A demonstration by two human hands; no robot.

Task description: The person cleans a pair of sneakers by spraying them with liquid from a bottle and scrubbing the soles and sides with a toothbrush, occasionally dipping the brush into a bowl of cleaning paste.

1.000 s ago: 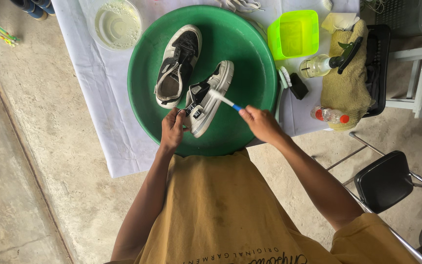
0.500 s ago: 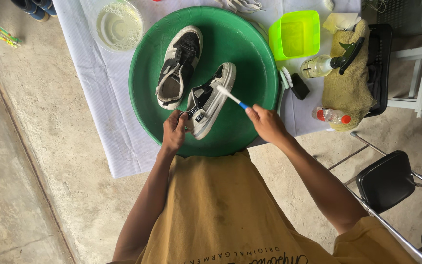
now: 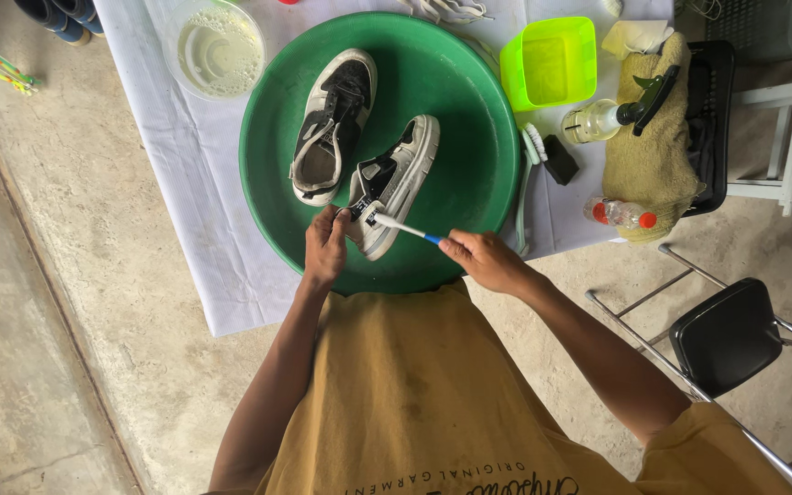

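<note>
Nearby, bowl (image 3: 215,48), tub (image 3: 550,60) (lime), bottles (image 3: 620,214) ring the basin (image 3: 469,165).

White sneaker (image 3: 394,183) with dark inside, tipped on its side in green basin (image 3: 469,110), heel toward the body. Toothbrush (image 3: 402,226), white with blue handle, bristle end touching the heel.

Inside the green basin (image 3: 469,82) the far right part lies bare, so a hand could pass there, while the second shoe (image 3: 330,128) fills the left half. To the right, the lime tub (image 3: 550,62), spray bottle (image 3: 609,115) and long brush (image 3: 526,188) crowd the cloth. Left, the soapy bowl (image 3: 215,48) blocks the corner.
</note>
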